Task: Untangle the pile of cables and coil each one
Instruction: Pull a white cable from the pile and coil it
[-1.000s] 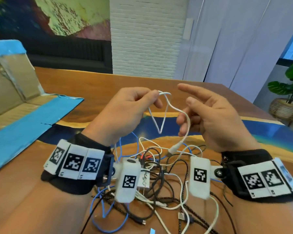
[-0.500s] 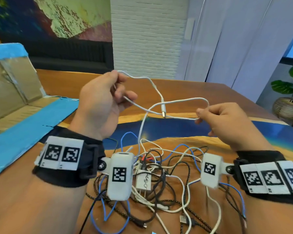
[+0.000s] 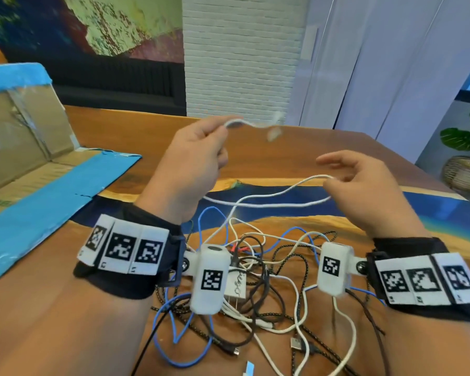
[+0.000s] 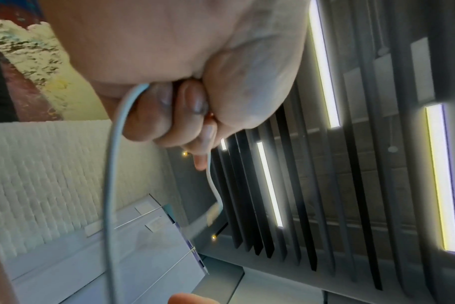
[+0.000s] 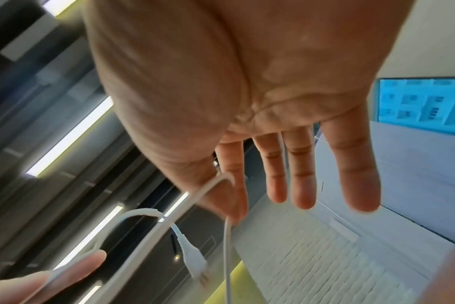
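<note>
While most of the tangled pile point(image 3: 255, 289) lies low on the wooden table point(image 3: 323, 147) between the two wrists, with blue, black, braided and white leads crossing over a small white charger point(image 3: 235, 283), one white cable point(image 3: 269, 198) rises out of it into the air. Half a second ago both hands held it stretched in a loose loop at nearly the same height; now the left hand point(image 3: 193, 164) has lifted and swung its end up and away, so the plug end point(image 3: 273, 131) whips about as a blur above the table. The right hand point(image 3: 364, 191) has loosened: thumb and forefinger lightly pinch a bend of the cable while the other fingers spread straight. The left hand's fingers are curled tight around the cable near its plug. This suggests the free end is being worked loose so coiling can start, though the cable's far run is still threaded into the pile. Motion blur hides the plug's type, the wrist cameras cover part of the pile, and its nearest loops are cut off at the bottom edge. A flattened cardboard box point(image 3: 25, 147) with blue tape lies at far left.
</note>
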{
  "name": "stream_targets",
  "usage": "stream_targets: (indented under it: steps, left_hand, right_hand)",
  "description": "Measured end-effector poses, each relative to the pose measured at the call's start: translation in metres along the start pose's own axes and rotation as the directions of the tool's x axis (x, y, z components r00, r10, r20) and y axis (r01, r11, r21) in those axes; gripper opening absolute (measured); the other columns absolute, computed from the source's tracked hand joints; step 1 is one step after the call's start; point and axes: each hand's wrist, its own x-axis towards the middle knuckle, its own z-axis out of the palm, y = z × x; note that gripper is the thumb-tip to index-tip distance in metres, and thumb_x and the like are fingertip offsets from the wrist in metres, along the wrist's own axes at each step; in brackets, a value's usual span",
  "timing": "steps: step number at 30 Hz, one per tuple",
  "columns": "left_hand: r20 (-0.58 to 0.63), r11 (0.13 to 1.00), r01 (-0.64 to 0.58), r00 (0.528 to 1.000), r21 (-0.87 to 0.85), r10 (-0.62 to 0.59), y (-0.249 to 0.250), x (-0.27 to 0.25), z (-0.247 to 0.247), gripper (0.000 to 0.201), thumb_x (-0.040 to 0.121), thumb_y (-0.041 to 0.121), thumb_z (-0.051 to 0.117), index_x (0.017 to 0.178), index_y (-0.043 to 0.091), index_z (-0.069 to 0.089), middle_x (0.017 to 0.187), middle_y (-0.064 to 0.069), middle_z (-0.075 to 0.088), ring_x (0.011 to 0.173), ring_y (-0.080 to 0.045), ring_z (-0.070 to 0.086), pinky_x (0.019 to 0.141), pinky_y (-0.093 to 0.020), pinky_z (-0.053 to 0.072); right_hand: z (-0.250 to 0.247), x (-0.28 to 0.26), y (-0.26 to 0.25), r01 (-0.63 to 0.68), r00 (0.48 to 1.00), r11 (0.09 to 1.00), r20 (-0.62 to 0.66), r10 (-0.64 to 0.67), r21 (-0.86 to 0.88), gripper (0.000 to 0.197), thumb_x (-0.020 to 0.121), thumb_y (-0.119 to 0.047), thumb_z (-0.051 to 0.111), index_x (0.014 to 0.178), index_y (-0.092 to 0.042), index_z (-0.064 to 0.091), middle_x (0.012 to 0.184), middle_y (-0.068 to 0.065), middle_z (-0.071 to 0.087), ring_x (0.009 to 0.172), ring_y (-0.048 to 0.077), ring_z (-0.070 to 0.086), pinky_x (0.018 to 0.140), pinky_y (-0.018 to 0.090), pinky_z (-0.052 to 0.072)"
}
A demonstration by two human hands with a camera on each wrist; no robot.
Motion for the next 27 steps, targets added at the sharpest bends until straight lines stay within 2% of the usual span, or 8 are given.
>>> stream_targets:
  steps: [3, 6, 10, 13, 16, 20, 23, 27]
  left_hand:
    - [0.157, 0.989, -0.04, 0.987, 0.141, 0.017, 0.003, -0.006, 0.006, 0.032, 0.108, 0.011, 0.043, 0.111, 0.013, 0.074, 0.056, 0.001, 0.037, 0.043, -0.006, 0.028, 0.041, -0.016, 0.025]
    - [0.225, 0.972, -0.099, 0.973, 0.215, 0.049, 0.005, -0.012, 0.013, 0.028, 0.106, 0.009, 0.045, 0.106, 0.007, 0.073, 0.06, -0.007, 0.034, 0.043, -0.005, 0.029, 0.041, -0.014, 0.025]
    - [0.236, 0.969, -0.144, 0.967, 0.201, 0.095, 0.008, -0.014, 0.011, 0.021, 0.104, 0.009, 0.051, 0.105, 0.005, 0.072, 0.059, -0.004, 0.039, 0.044, -0.003, 0.031, 0.042, -0.013, 0.027]
    - [0.227, 0.972, -0.121, 0.971, 0.201, 0.073, 0.009, -0.011, -0.001, 0.008, 0.098, 0.016, 0.064, 0.095, 0.013, 0.071, 0.053, 0.01, 0.045, 0.044, -0.004, 0.035, 0.044, -0.015, 0.03]
    - [0.264, 0.956, -0.09, 0.964, 0.28, 0.014, 0.007, -0.007, -0.017, 0.02, 0.094, 0.03, 0.068, 0.077, 0.02, 0.071, 0.053, 0.006, 0.044, 0.05, -0.012, 0.036, 0.05, -0.026, 0.034]
    - [0.277, 0.922, -0.067, 0.96, 0.381, -0.044, 0.01, -0.006, -0.03, 0.035, 0.098, 0.033, 0.063, 0.068, 0.015, 0.067, 0.054, -0.005, 0.047, 0.051, -0.017, 0.045, 0.063, -0.04, 0.049]
    - [0.213, 0.948, -0.042, 0.977, 0.314, -0.027, 0.01, -0.004, -0.031, 0.029, 0.102, 0.021, 0.058, 0.077, 0.008, 0.066, 0.054, -0.006, 0.044, 0.047, -0.018, 0.047, 0.07, -0.049, 0.056]
    - [0.212, 0.948, -0.083, 0.977, 0.308, 0.017, 0.01, -0.007, -0.017, 0.026, 0.102, 0.027, 0.058, 0.084, 0.019, 0.074, 0.054, 0.003, 0.034, 0.049, -0.024, 0.031, 0.046, -0.036, 0.038]
  right_hand:
    - [0.002, -0.005, -0.008, 0.096, 0.992, 0.993, 0.071, -0.101, 0.072, 0.064, 0.086, -0.024, 0.078, 0.142, -0.042, 0.052, 0.139, -0.014, 0.056, 0.123, 0.005, 0.056, 0.098, 0.028, 0.047]
    - [0.007, -0.015, -0.027, 0.199, 0.939, 0.925, 0.206, -0.274, 0.324, 0.08, 0.083, -0.029, 0.082, 0.151, -0.039, 0.041, 0.143, -0.011, 0.059, 0.13, 0.0, 0.055, 0.105, 0.025, 0.045]
    - [0.017, -0.029, -0.042, 0.144, 0.822, 0.85, 0.416, -0.388, 0.507, 0.059, 0.097, -0.003, 0.064, 0.148, -0.023, 0.045, 0.072, 0.011, 0.072, 0.071, 0.025, 0.072, 0.088, 0.04, 0.059]
    - [0.013, -0.024, -0.042, 0.089, 0.908, 0.709, 0.235, -0.346, 0.699, 0.041, 0.102, 0.006, 0.048, 0.135, -0.016, 0.056, 0.058, 0.008, 0.04, 0.039, 0.017, 0.043, 0.055, 0.039, 0.058]
    - [-0.01, -0.01, -0.033, 0.147, 0.985, 0.628, -0.056, -0.163, 0.764, 0.03, 0.104, -0.002, 0.046, 0.113, -0.02, 0.067, 0.059, 0.0, 0.031, 0.04, 0.01, 0.022, 0.039, 0.02, 0.027]
    - [-0.047, 0.008, 0.005, 0.227, 0.93, 0.736, -0.366, 0.03, 0.638, 0.024, 0.102, -0.017, 0.049, 0.097, -0.031, 0.069, 0.056, -0.009, 0.039, 0.037, 0.006, 0.025, 0.036, 0.017, 0.022]
    - [-0.067, 0.01, 0.032, 0.148, 0.872, 0.957, -0.489, -0.007, 0.251, 0.021, 0.089, -0.037, 0.053, 0.093, -0.05, 0.069, 0.063, -0.017, 0.06, 0.047, 0.004, 0.045, 0.041, 0.028, 0.038]
    - [-0.053, 0.005, 0.027, 0.056, 0.97, 0.99, -0.226, -0.084, -0.129, 0.029, 0.089, -0.024, 0.064, 0.105, -0.048, 0.068, 0.112, -0.007, 0.073, 0.1, 0.011, 0.067, 0.096, 0.043, 0.055]
